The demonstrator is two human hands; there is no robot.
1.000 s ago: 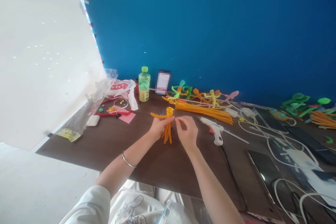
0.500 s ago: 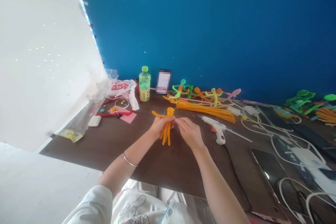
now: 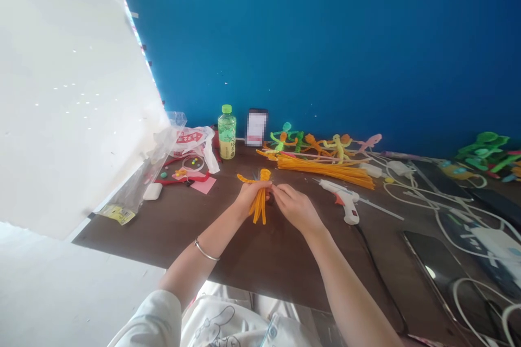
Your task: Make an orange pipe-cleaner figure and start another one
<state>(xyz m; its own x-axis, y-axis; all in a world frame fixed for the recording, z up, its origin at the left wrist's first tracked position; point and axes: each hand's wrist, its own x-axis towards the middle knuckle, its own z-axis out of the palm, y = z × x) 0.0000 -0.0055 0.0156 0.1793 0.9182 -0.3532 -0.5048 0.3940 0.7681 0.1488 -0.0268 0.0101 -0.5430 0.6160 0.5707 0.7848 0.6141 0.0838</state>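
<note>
An orange pipe cleaner figure (image 3: 259,203) is upright over the table, with a thick wound top, a coiled arm sticking out to the left and several straight strands hanging below. My left hand (image 3: 248,196) is closed around its middle, thumb across the front. Close against the left thumb, my right hand (image 3: 293,204) pinches at the figure's right side; the part between its fingertips is mostly hidden. Just behind the figure, blue-grey pointed tips show, partly covered.
A hot glue gun (image 3: 345,201) lies right of my hands, its black cord trailing forward. Behind are a bundle of orange pipe cleaners (image 3: 325,169), finished figures (image 3: 313,143), a bottle (image 3: 227,133) and a propped phone (image 3: 256,127). Cables (image 3: 431,195) and a dark phone (image 3: 435,271) lie right.
The view has turned slightly left, so the table's things sit a little farther right. Both hands keep nearly the same hold on the figure, with only small finger movement.
</note>
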